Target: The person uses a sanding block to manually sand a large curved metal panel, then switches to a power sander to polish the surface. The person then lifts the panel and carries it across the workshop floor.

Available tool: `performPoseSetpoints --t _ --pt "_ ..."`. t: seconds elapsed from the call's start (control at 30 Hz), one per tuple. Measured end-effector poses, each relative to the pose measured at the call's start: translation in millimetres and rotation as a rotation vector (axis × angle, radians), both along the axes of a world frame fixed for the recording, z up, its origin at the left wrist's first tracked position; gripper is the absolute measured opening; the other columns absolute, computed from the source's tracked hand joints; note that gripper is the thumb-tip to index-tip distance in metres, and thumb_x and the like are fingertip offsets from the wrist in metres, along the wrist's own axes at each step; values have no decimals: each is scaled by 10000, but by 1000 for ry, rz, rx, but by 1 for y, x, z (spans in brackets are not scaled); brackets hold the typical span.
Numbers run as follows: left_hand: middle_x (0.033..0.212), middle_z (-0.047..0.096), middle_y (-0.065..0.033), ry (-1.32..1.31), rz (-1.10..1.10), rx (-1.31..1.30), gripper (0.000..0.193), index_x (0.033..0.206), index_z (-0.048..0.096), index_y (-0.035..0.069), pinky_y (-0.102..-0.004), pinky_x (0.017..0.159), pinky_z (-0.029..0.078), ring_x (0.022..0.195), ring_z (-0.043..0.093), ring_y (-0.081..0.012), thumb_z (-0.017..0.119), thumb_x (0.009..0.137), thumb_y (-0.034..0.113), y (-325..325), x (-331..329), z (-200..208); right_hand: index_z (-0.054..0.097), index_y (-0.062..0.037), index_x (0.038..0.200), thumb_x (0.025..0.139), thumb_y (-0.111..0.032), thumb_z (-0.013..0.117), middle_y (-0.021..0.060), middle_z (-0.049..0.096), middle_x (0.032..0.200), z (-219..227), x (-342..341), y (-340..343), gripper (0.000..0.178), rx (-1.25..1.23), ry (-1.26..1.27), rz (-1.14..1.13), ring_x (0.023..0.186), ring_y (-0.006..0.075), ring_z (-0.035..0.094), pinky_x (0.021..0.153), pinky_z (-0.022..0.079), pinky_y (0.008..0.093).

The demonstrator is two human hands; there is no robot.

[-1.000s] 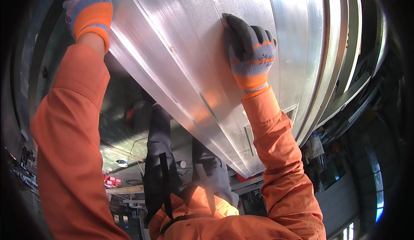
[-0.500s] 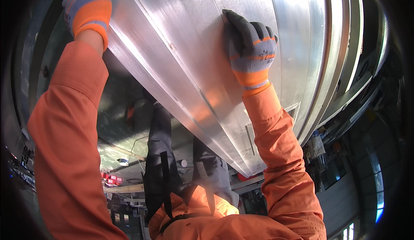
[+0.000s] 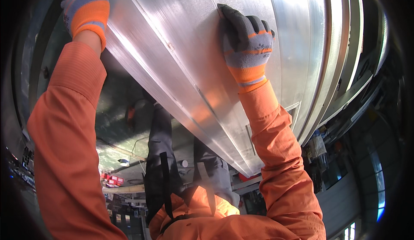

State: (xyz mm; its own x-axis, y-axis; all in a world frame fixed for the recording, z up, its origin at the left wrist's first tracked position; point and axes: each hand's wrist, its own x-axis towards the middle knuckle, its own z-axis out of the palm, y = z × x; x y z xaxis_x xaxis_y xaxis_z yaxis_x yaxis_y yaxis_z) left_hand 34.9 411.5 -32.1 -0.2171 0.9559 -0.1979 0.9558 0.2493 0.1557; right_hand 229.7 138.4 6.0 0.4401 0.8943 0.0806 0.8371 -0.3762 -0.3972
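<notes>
A long silvery metal panel (image 3: 189,37) with lengthwise seams and a ridged left edge slopes across the view. At the upper left my left hand (image 3: 88,13), in a grey and orange glove, is closed round that ridged edge; its fingertips are partly cut off by the frame. My right hand (image 3: 250,43), in a matching glove with dark coated fingers, rests on the panel's face beside a seam. Its fingers are curled and the index finger and thumb come together at a dark point on the metal. Whatever lies inside them, if anything, is hidden.
A rectangular cutout (image 3: 294,110) shows in the panel beside my right sleeve. Long curved-looking metal profiles (image 3: 340,58) run along the right. Below are my legs in dark trousers (image 3: 161,153), a green floor (image 3: 118,127) and small red boxes (image 3: 114,180).
My right hand has slid slightly up and to the left along the panel. My left hand has shifted only a little to the left, still at the edge.
</notes>
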Motion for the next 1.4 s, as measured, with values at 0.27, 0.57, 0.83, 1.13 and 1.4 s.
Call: performPoseSetpoints --t 0.27,0.57,0.83,1.13,1.4 --pt "1285 609 -271 -39 30 3 888 1406 412 -47 -532 1004 536 1151 670 -425 467 947 711 -6 6 6 765 -177 1143 850 -106 690 64 726 891 4 -1 0 310 -3 17 1 804 302 664 736 503 414" --pt "1303 597 -268 -65 58 27 891 1432 401 -38 -534 1004 533 1178 658 -409 491 945 703 -4 5 5 751 -163 1156 851 -112 689 59 729 919 0 -5 -4 315 18 15 5 834 298 666 752 503 418" --pt "1283 608 -276 -24 26 9 894 1431 404 -33 -533 993 544 1155 673 -418 509 937 704 -2 0 2 747 -172 1160 862 -124 678 47 726 916 -1 -6 -3 310 5 33 2 826 297 658 759 491 411" --pt "1297 601 -276 -61 13 60 864 1405 427 -36 -536 994 540 1151 676 -416 481 951 696 -7 5 6 756 -194 1148 862 -147 695 47 719 904 -3 -5 1 297 9 4 2 818 302 655 742 492 423" --pt "1334 583 -284 -86 49 15 875 1425 406 -52 -532 1022 523 1197 648 -424 464 962 689 -11 10 13 741 -196 1181 836 -107 675 55 717 914 -1 -5 -1 362 0 10 13 823 309 652 748 492 425"
